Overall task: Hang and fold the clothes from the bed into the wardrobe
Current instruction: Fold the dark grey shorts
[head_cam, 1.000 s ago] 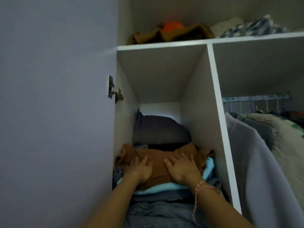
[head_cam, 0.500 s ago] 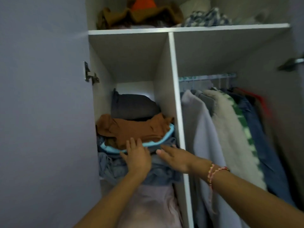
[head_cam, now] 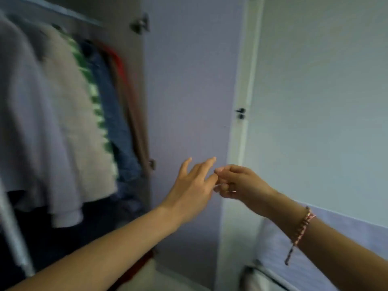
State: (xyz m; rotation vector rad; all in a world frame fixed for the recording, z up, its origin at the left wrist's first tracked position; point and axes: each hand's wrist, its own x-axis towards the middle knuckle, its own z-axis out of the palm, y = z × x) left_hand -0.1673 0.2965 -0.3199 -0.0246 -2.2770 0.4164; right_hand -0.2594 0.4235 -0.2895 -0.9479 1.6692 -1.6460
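The view had swung right off the shelf compartment, and both hands had left the folded stack, which was now out of view; the left hand [head_cam: 189, 185] hung in the air before the open wardrobe door [head_cam: 189, 91], fingers straight and spread, holding nothing; the right hand [head_cam: 237, 183] touched it at the fingertips, its fingers curled, and whether it pinched anything could not be told through the blur; a bracelet [head_cam: 302, 225] sat on that wrist; the hanging clothes [head_cam: 63, 122] filled the left end of the rail [head_cam: 63, 11], packed close, a grey one nearest, then cream, green-striped, blue and brown toward the wardrobe's right edge; no garment was in hand, so the step looked like a turn back to the bed for the next piece; doing it well would mean freeing both hands first, then taking one garment by its shoulders so it stayed flat; beyond the door's hinge [head_cam: 140, 24] stood a white room door frame [head_cam: 245, 80] with a dark handle [head_cam: 240, 113], and a pale wall [head_cam: 315, 101] ran right
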